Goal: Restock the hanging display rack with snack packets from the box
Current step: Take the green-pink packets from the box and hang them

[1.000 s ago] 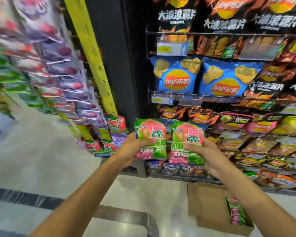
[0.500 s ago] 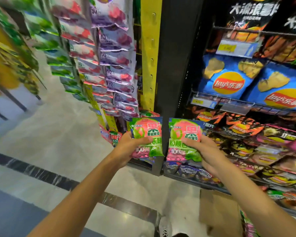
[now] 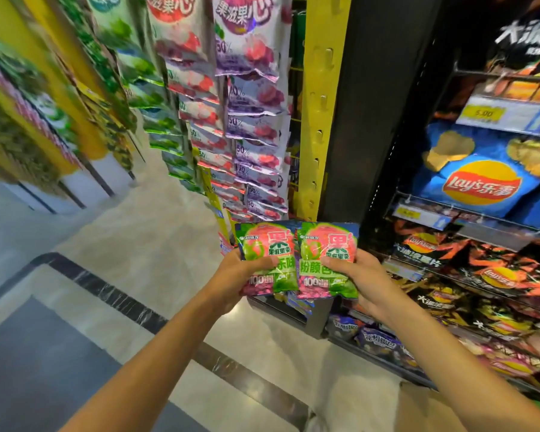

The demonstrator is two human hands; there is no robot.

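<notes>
My left hand (image 3: 236, 275) grips a green and pink snack packet (image 3: 267, 244), thumb across its front. My right hand (image 3: 360, 282) grips a second packet of the same kind (image 3: 328, 244) right beside it, their edges touching. Both packets are upright at chest height, just below the hanging display rack (image 3: 253, 126), whose strips carry several purple, pink and green packets down to near floor level. The cardboard box (image 3: 415, 397) shows only as a brown corner at the bottom right, behind my right forearm.
A yellow perforated upright (image 3: 320, 104) and a black shelf post (image 3: 374, 104) stand right of the rack. Wire shelves at the right hold blue Lay's bags (image 3: 480, 182) and dark crisp bags. More hanging racks line the aisle at the left. Tiled floor lies below.
The view has swung left, so the hanging rack now fills the upper middle. The two packets have come together until their edges touch. The box has slid almost out of view.
</notes>
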